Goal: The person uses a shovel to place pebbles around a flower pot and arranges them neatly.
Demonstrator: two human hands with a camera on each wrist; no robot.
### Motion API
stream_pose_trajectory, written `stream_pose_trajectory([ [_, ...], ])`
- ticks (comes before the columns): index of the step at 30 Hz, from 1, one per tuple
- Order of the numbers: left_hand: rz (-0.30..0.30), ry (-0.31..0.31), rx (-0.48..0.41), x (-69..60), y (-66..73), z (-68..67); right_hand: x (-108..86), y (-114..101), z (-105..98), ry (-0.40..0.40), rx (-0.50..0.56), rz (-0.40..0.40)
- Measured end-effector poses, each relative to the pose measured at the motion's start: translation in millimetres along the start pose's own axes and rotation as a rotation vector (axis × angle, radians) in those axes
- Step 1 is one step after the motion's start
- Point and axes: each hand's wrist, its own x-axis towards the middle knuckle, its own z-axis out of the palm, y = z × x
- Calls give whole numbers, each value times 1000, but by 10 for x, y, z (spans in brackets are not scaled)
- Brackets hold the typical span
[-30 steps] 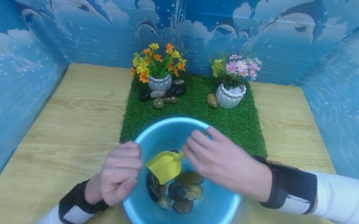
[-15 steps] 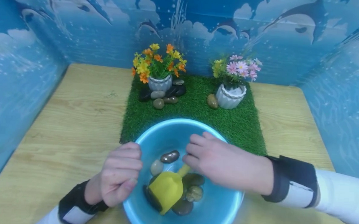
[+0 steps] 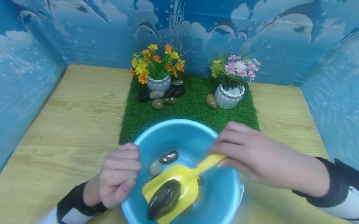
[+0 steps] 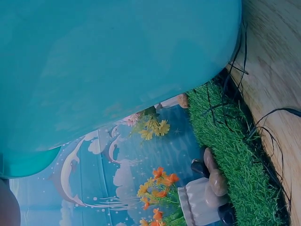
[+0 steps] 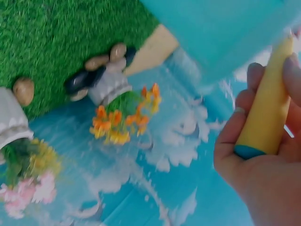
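Observation:
My left hand (image 3: pixel 119 174) grips the left rim of a blue bucket (image 3: pixel 235 208), fingers curled over the edge. In my right hand (image 3: pixel 253 153) is a yellow toy shovel (image 3: pixel 191 184), held by its handle over the bucket. A dark oval stone (image 3: pixel 164 199) lies on the shovel's blade. The right wrist view shows fingers wrapped round the yellow handle (image 5: pixel 268 108), whose end is blue. Below the blade, a brown stone (image 3: pixel 169 157) and a pale stone (image 3: pixel 156 167) are visible in the bucket; others are partly hidden by the shovel.
Behind the bucket lies a green turf mat (image 3: pixel 194 109). On it stand a pot of orange and yellow flowers (image 3: pixel 158 66) ringed by several stones, and a pot of pink flowers (image 3: pixel 238 69) with one brown stone (image 3: pixel 211 101) beside it. Dolphin-print walls (image 3: pixel 188 42) enclose the table.
The shovel has dipped among the stones, then risen and turned face up, now bearing the dark stone. My right hand has moved rightward. The left hand keeps its place on the rim.

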Motion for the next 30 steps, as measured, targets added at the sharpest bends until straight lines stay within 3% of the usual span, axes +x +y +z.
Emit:
stream_pose_trajectory([
  [6, 8, 7, 6, -7, -3, 1, -208, 115, -250, 62, -20, 111],
  [15, -39, -11, 17, -27, 25, -27, -510, 514, -336, 121, -215, 447],
  [19, -25, -6, 15, -18, 12, -19, -629, 763, -227, 92, -224, 602],
  [26, -6, 2, 11, 23, 5, 0, -886, 1147, 16, -10, -136, 831],
  [30, 8, 7, 3, 81, 1, 14, -985, 1272, 79, -64, -83, 892],
])
